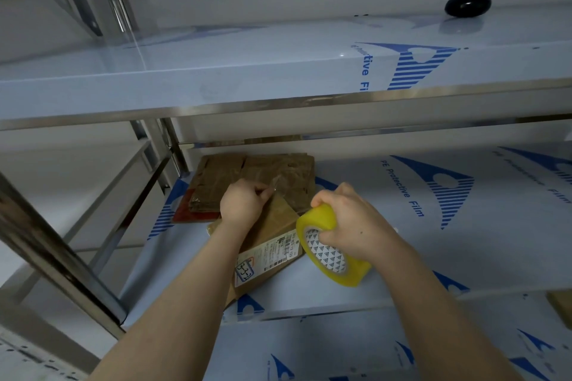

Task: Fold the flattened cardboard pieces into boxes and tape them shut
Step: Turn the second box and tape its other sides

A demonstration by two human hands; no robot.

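A folded cardboard box (272,244) with shipping labels lies on the middle shelf (402,257). My left hand (244,204) is above the box and pinches the free end of a clear tape strip (275,182). My right hand (349,219) grips a yellow tape roll (328,250) at the box's right edge. Behind the box lies a stack of flattened cardboard pieces (247,182), partly hidden by my left hand.
The steel rack's upper shelf (247,83), covered in blue-printed protective film, overhangs the work area. A black rounded object (467,5) sits on it at the far right. Metal posts (62,257) stand at the left. A cardboard corner (561,306) shows at the right edge.
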